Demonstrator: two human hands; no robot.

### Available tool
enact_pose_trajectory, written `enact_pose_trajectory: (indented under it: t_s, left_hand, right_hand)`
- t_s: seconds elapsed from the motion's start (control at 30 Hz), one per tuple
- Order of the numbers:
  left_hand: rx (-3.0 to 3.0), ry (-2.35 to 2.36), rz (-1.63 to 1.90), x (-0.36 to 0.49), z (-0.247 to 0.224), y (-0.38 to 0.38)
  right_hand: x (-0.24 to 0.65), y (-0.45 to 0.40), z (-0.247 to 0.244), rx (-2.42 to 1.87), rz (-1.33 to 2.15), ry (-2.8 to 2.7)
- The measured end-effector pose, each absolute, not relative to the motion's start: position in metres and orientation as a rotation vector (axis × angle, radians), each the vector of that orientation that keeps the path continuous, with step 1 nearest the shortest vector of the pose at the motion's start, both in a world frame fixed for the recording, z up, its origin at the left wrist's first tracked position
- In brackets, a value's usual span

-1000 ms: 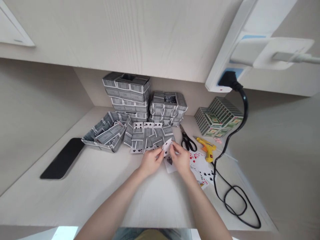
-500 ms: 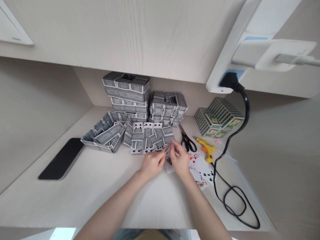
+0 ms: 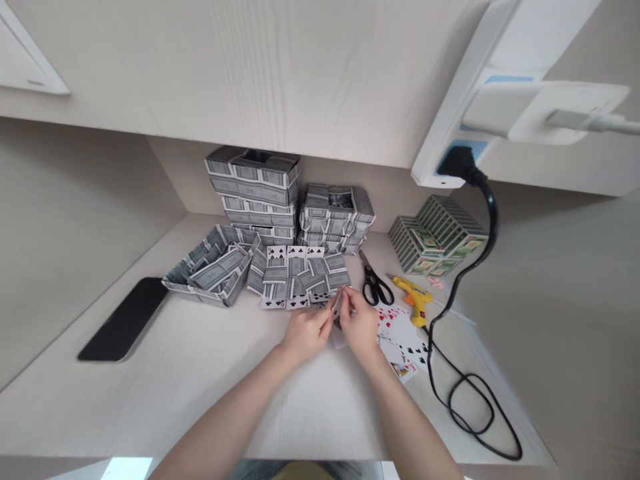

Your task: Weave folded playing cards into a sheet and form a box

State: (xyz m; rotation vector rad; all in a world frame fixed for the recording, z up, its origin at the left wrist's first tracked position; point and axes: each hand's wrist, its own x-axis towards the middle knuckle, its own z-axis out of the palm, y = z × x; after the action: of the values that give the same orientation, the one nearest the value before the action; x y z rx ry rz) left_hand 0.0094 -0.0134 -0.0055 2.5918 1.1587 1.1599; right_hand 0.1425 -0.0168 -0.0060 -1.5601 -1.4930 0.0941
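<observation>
The head camera is looking from above the near edge of the table (image 3: 310, 413), facing forward and steeply down. Its wide view is bending the outer parts of the scene. The forearms are entering from the lower edge of the frame, and the left hand (image 3: 306, 333) and right hand (image 3: 361, 327) are meeting just below the centre, at a middling distance. The panel (image 3: 325, 73) is filling the top of the frame, nearer the lens than the grey boxes (image 3: 255, 183), which are standing deeper in, above centre. The power strip (image 3: 463, 93) is looming large and close at upper right. Side walls are closing the view at left (image 3: 75, 220) and right, while clothing (image 3: 295, 470) is showing at bottom centre.
</observation>
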Motion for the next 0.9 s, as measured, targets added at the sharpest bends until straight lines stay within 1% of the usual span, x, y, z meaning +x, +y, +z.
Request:
enact_pose_trajectory:
  t_s: [0.1, 0.27, 0.33, 0.4, 0.6, 0.67, 0.73, 0.9]
  left_hand:
    - [2.599, 1.167, 1.185, 0.010, -0.005, -0.015]
    - [2.518, 1.231, 1.244, 0.009, -0.008, -0.014]
    - [2.525, 1.227, 1.224, 0.009, -0.010, -0.013]
    - [2.537, 1.230, 1.193, 0.010, -0.011, -0.013]
    - [2.544, 1.281, 1.082, 0.016, -0.013, -0.018]
    - [2.525, 1.305, 1.062, 0.018, -0.013, -0.020]
    - [2.474, 1.357, 1.068, 0.019, -0.012, -0.020]
    - [2.193, 1.514, 1.088, 0.017, -0.009, -0.017]
  right_hand:
    - [0.138, -0.018, -0.007, -1.578, 0.049, -1.427]
    - [0.141, -0.013, -0.004, -1.419, 0.418, -1.326]
    - [0.144, -0.011, -0.003, -1.430, 0.469, -1.340]
    - [0.145, -0.012, -0.002, -1.484, 0.424, -1.387]
    - [0.142, -0.017, -0.001, -1.701, 0.132, -1.547]
    - [0.141, -0.016, -0.002, -1.704, 0.129, -1.532]
    - [0.143, -0.013, -0.003, -1.629, 0.248, -1.481]
    - [0.151, -0.004, -0.004, -1.333, 0.806, -1.261]
